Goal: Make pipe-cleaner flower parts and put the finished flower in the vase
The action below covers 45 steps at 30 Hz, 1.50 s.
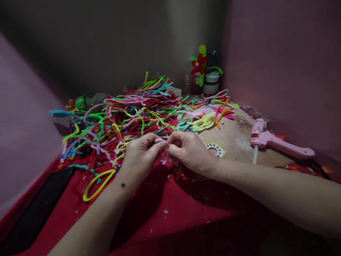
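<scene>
Between my two hands is a pale lilac pipe cleaner (165, 156), bent over, with one end hanging below the fingers. My left hand (142, 153) pinches it from the left with thumb and forefinger. From the right, my right hand (188, 149) closes on the same pipe cleaner, its fingertips almost touching those of the left. Parts of the pipe cleaner are hidden by the fingers. Behind both hands spreads a large heap of coloured pipe cleaners (128, 106). A bundle of looped yellow pipe cleaners (204, 122) lies beyond my right hand.
Scissors with yellow handles (86, 192) lie by my left forearm, near a black flat object (39, 209). At right, a pink glue gun (282, 142) rests on a brown board (239, 153) beside a tape roll (220, 149). Pipe-cleaner flowers (198, 64) stand at the back.
</scene>
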### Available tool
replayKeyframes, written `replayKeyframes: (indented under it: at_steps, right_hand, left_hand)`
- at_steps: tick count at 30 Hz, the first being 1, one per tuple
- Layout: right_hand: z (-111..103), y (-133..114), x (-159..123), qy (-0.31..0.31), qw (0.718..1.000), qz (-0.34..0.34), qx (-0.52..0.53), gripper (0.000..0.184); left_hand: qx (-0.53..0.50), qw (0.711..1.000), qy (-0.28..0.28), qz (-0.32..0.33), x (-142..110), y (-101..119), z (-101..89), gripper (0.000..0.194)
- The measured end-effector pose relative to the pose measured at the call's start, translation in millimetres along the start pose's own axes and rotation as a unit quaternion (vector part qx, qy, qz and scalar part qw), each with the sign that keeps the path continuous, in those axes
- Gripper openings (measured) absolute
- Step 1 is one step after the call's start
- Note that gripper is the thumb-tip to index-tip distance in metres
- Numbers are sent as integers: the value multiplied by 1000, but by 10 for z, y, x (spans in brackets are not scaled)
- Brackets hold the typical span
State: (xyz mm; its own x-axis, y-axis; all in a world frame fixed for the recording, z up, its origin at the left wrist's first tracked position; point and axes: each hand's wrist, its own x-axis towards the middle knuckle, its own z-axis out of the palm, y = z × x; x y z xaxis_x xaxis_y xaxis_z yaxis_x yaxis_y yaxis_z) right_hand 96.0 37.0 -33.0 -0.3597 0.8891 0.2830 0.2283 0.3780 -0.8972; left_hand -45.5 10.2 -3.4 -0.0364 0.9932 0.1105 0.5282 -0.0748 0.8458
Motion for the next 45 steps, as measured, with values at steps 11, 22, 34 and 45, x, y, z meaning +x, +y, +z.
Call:
replayKeyframes:
  at_steps: [11, 22, 34, 45]
  right_hand:
    - [-55, -63, 21, -101, 987, 93, 85, 10]
    - [-71, -100, 49, -126, 945, 193, 231, 21]
    - [-87, -129, 43, -128, 938, 197, 254, 21]
    - [-62, -92, 38, -180, 918, 225, 275, 15]
  left_hand:
    - [-7, 1000, -24, 2, 38, 3, -76, 14]
    - [-122, 990, -60, -32, 67, -72, -99, 16]
    - [-210, 976, -47, -30, 43, -78, -71, 11]
    - [-43, 995, -57, 64, 76, -38, -156, 6]
